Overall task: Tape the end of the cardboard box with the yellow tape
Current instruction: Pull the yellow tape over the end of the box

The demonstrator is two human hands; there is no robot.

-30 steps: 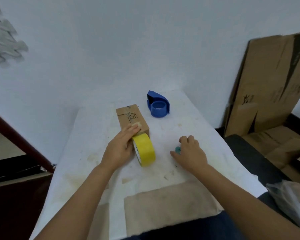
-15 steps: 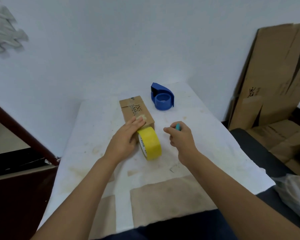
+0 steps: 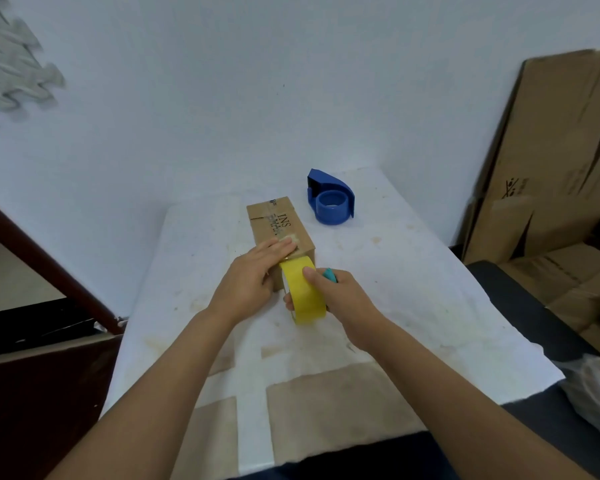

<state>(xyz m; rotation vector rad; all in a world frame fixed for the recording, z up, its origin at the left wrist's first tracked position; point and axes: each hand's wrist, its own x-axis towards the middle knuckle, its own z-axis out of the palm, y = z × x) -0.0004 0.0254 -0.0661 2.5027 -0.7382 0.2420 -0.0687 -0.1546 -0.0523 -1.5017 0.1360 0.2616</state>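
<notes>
A small brown cardboard box (image 3: 278, 221) printed "INS" lies on the white-covered table (image 3: 413, 289). My left hand (image 3: 252, 278) lies flat on the box's near top edge, fingers pressing a strip of tape there. A roll of yellow tape (image 3: 303, 294) stands on edge against the box's near end. My right hand (image 3: 336, 294) grips the roll, thumb on top, and also holds a small teal tool (image 3: 330, 274) that sticks out behind the thumb.
A blue tape dispenser (image 3: 331, 199) sits on the table beyond the box. Flattened cardboard sheets (image 3: 551, 161) lean against the wall at right. A dark wooden piece of furniture (image 3: 42, 375) stands left of the table. A plastic bag (image 3: 593, 393) lies at lower right.
My right hand lifted the teal tool from the table, moved left and took hold of the yellow roll. My left hand stayed pressed on the box.
</notes>
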